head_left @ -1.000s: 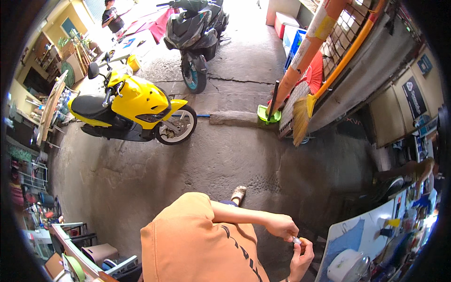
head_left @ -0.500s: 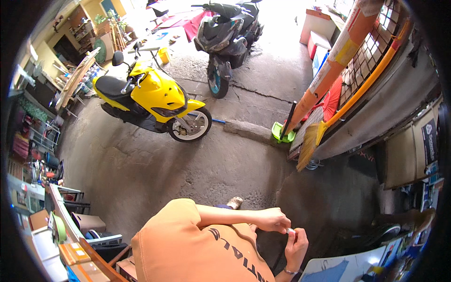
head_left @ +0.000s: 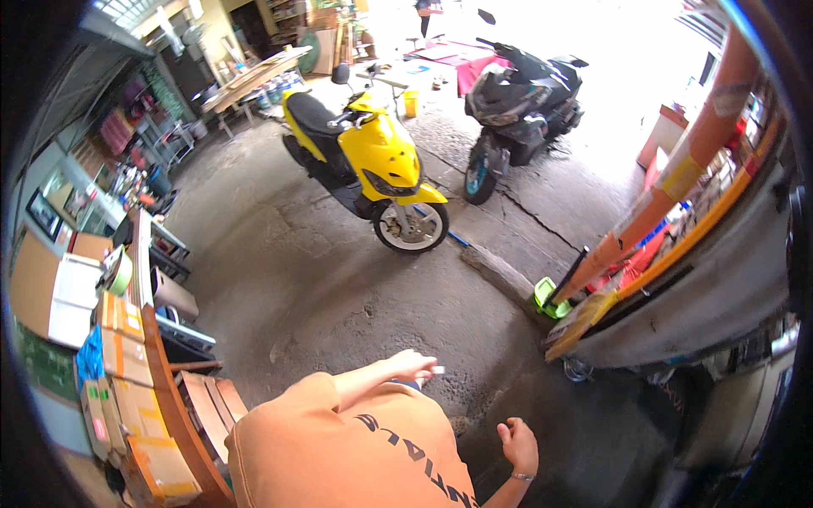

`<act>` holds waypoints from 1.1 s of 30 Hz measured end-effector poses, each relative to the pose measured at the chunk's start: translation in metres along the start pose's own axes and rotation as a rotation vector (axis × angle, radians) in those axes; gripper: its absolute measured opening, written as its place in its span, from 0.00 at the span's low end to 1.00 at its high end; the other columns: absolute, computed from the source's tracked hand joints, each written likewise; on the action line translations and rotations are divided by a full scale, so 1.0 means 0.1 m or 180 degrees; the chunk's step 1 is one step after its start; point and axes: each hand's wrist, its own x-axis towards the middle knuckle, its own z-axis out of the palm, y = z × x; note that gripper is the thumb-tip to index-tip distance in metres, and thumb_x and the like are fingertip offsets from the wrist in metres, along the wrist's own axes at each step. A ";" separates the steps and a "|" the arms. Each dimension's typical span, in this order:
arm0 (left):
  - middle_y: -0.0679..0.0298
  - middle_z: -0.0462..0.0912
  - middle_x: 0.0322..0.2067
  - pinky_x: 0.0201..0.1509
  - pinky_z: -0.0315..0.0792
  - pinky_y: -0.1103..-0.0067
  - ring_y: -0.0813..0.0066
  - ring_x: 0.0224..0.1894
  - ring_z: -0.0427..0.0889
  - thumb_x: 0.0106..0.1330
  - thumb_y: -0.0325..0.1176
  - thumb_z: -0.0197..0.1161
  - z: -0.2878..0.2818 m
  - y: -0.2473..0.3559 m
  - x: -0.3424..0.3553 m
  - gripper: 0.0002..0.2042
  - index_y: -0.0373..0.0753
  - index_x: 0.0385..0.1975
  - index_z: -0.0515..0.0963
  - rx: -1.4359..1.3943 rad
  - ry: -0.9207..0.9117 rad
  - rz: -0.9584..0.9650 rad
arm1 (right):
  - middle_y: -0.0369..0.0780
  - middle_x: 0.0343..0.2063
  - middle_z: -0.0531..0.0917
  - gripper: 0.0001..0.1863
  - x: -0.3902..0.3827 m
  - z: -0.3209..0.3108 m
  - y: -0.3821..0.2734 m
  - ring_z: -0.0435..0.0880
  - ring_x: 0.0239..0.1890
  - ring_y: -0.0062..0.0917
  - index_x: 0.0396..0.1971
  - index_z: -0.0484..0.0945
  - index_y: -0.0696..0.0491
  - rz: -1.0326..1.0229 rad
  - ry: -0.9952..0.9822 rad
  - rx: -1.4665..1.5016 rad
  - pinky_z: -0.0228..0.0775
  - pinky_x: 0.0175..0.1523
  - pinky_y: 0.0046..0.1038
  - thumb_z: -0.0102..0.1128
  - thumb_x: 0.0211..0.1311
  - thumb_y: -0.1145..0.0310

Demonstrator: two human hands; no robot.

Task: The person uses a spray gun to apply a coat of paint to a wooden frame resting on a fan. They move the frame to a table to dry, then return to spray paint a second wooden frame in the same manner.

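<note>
My left hand is stretched out across the front of my orange shirt, its fingers closed on a small white object. That object sticks out past the fingertips and is too small to name. My right hand, with a bracelet at the wrist, is held up apart from the left. Its thumb stands away from loosely bent fingers, and I see nothing between them. Both hands are over the grey concrete floor.
A yellow scooter stands ahead, with a dark scooter behind it. Taped cardboard boxes sit along the wooden edge at left. To the right are an orange post, a green dustpan and a straw broom.
My hands, together at the white object before, have parted. The left has moved away leftward with it, and the right has let go. The view has swung toward the left.
</note>
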 end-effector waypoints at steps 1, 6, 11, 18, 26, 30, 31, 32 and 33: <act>0.53 0.83 0.35 0.45 0.72 0.60 0.50 0.40 0.82 0.64 0.45 0.57 -0.02 -0.12 -0.17 0.13 0.45 0.40 0.73 -0.0346 -0.0013 -0.0419 | 0.45 0.35 0.82 0.23 0.04 0.01 0.01 0.81 0.40 0.39 0.47 0.75 0.57 -0.0018 -0.0103 -0.0068 0.72 0.45 0.38 0.58 0.62 0.53; 0.54 0.82 0.43 0.52 0.72 0.64 0.55 0.49 0.80 0.63 0.44 0.60 0.01 -0.78 -0.92 0.15 0.42 0.44 0.74 -0.1381 0.0534 -0.1229 | 0.45 0.36 0.82 0.22 0.38 0.03 -0.24 0.81 0.42 0.39 0.46 0.76 0.56 -0.0227 -0.0509 -0.0439 0.72 0.47 0.37 0.58 0.62 0.53; 0.53 0.82 0.42 0.47 0.74 0.66 0.57 0.45 0.82 0.60 0.38 0.62 0.43 -1.78 -1.42 0.16 0.41 0.47 0.74 -0.1136 0.0469 -0.2034 | 0.47 0.33 0.83 0.22 0.99 0.13 -0.85 0.81 0.40 0.41 0.44 0.77 0.58 -0.0819 -0.0616 -0.0719 0.72 0.46 0.38 0.58 0.62 0.53; 0.58 0.76 0.46 0.41 0.76 0.69 0.65 0.40 0.79 0.56 0.29 0.66 1.75 -2.41 -2.17 0.31 0.44 0.61 0.62 -0.3727 0.0740 -0.2449 | 0.43 0.24 0.83 0.17 2.20 1.08 -2.06 0.83 0.26 0.30 0.39 0.78 0.59 -0.1299 -0.0990 -0.0310 0.75 0.34 0.30 0.57 0.64 0.59; 0.54 0.79 0.29 0.37 0.71 0.66 0.59 0.30 0.79 0.67 0.52 0.52 1.87 -2.81 -2.81 0.19 0.42 0.40 0.72 -0.3403 0.2352 -0.3456 | 0.41 0.24 0.82 0.16 3.34 2.85 -1.70 0.81 0.24 0.23 0.38 0.78 0.60 -0.0318 -0.2088 0.0031 0.74 0.30 0.25 0.52 0.66 0.61; 0.50 0.81 0.33 0.39 0.72 0.62 0.52 0.37 0.81 0.66 0.51 0.54 1.33 -3.51 -2.61 0.20 0.38 0.38 0.72 -0.3146 0.2405 -0.3637 | 0.42 0.23 0.83 0.16 3.43 2.87 -2.33 0.82 0.24 0.24 0.36 0.79 0.60 -0.0407 -0.2021 -0.0148 0.74 0.30 0.27 0.52 0.65 0.61; 0.49 0.81 0.33 0.40 0.72 0.62 0.51 0.38 0.81 0.66 0.51 0.54 1.38 -3.32 -2.70 0.20 0.36 0.38 0.72 -0.3304 0.2607 -0.3942 | 0.42 0.23 0.83 0.16 3.60 3.03 -2.54 0.82 0.24 0.24 0.36 0.79 0.60 -0.0538 -0.2293 -0.0332 0.74 0.30 0.27 0.52 0.65 0.61; 0.48 0.81 0.33 0.41 0.72 0.61 0.51 0.39 0.81 0.66 0.51 0.55 1.30 -3.38 -2.68 0.21 0.35 0.38 0.72 -0.3335 0.2740 -0.4023 | 0.42 0.23 0.83 0.16 3.70 3.12 -2.73 0.82 0.24 0.25 0.35 0.79 0.60 -0.0593 -0.2368 -0.0372 0.74 0.30 0.28 0.52 0.65 0.61; 0.48 0.81 0.34 0.43 0.72 0.61 0.51 0.39 0.81 0.66 0.51 0.55 1.21 -3.44 -2.65 0.22 0.33 0.37 0.72 -0.3359 0.2869 -0.4093 | 0.42 0.23 0.83 0.16 3.79 3.22 -2.92 0.82 0.24 0.25 0.35 0.79 0.60 -0.0652 -0.2443 -0.0403 0.74 0.30 0.28 0.53 0.65 0.61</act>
